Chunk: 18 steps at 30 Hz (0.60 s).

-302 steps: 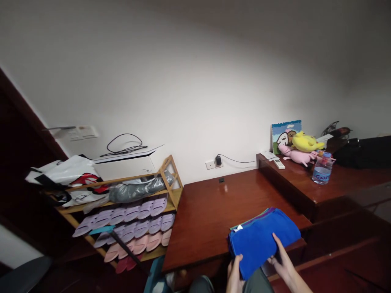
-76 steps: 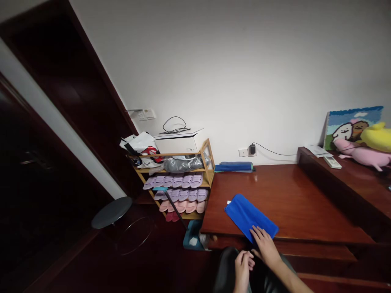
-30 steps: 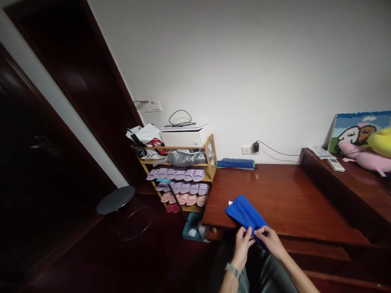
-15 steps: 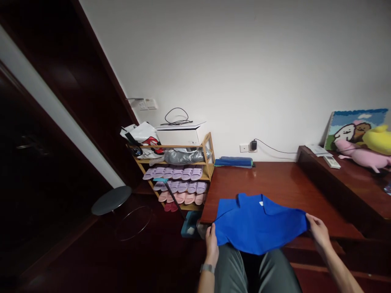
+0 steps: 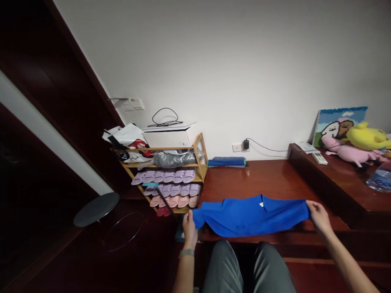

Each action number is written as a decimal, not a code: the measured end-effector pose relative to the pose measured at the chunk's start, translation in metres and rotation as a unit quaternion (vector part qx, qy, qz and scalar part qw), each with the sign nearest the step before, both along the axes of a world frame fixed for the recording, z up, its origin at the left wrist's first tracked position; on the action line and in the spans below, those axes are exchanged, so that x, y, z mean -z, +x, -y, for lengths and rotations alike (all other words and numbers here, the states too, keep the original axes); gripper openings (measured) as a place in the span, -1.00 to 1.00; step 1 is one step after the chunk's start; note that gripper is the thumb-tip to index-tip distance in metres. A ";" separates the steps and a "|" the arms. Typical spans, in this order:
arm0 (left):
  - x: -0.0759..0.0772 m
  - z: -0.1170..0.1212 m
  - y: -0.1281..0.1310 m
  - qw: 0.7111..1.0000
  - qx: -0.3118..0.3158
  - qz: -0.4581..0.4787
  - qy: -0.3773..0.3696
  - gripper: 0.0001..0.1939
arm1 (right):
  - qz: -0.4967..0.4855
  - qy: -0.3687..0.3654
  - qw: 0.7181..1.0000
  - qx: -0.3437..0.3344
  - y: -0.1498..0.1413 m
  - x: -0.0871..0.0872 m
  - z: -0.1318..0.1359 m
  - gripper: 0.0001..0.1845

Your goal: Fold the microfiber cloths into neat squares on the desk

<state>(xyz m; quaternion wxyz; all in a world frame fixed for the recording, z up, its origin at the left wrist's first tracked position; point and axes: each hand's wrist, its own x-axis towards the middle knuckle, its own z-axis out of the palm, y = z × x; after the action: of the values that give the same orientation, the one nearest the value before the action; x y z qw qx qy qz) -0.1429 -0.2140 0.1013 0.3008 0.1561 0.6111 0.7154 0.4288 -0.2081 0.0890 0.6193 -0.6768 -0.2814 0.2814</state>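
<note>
A blue shirt (image 5: 244, 215) with a white neck label is stretched sideways over the front of the reddish-brown wooden table (image 5: 241, 179). My left hand (image 5: 190, 230) pinches the end of one sleeve, just beyond the table's left front corner. The end of the other sleeve is held between the closed fingers of my right hand (image 5: 318, 215). Between the hands the cloth hangs in loose folds, its lower edge near the table's front edge above my knees.
A rolled blue cloth bundle (image 5: 227, 162) lies at the table's back by the wall. Left stands a shoe rack (image 5: 200, 173) with purple and pink slippers, then a round stool (image 5: 96, 209). On the raised right ledge are a remote (image 5: 319, 158), plush toys (image 5: 348, 151) and a bottle (image 5: 380, 179).
My left hand has moved left and slightly up, drawing the shirt wider and straighter. The shirt's lower edge has risen off my lap. The view has shifted slightly right.
</note>
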 end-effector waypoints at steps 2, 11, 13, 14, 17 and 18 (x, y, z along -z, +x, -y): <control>-0.018 -0.021 -0.016 0.999 0.023 0.005 0.024 -0.49 | 0.022 0.041 0.999 0.020 0.014 -0.016 -0.010 -0.32; 0.013 -0.012 -0.021 0.994 0.092 0.031 -0.039 -0.62 | 0.074 -0.083 0.993 -0.030 0.029 0.037 0.008 -0.62; 0.032 0.003 -0.014 0.992 0.098 0.045 -0.071 -0.65 | 0.065 -0.107 0.991 -0.047 0.023 0.054 0.018 -0.72; 0.040 0.009 -0.012 0.990 0.098 0.052 -0.081 -0.67 | 0.058 -0.113 0.990 -0.055 0.019 0.060 0.022 -0.73; 0.053 0.016 -0.002 0.989 0.110 0.064 -0.075 -0.63 | 0.036 -0.124 0.987 -0.090 0.006 0.065 0.029 -0.71; 0.053 0.014 0.002 0.989 0.116 0.066 -0.064 -0.56 | 0.022 -0.125 0.986 -0.108 0.001 0.063 0.029 -0.69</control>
<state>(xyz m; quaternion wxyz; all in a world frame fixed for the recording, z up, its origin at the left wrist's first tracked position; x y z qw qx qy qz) -0.1407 -0.2276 0.0486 0.4304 0.1586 0.6122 0.6440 0.4296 -0.2372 0.0259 0.4899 -0.7205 -0.3289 0.3644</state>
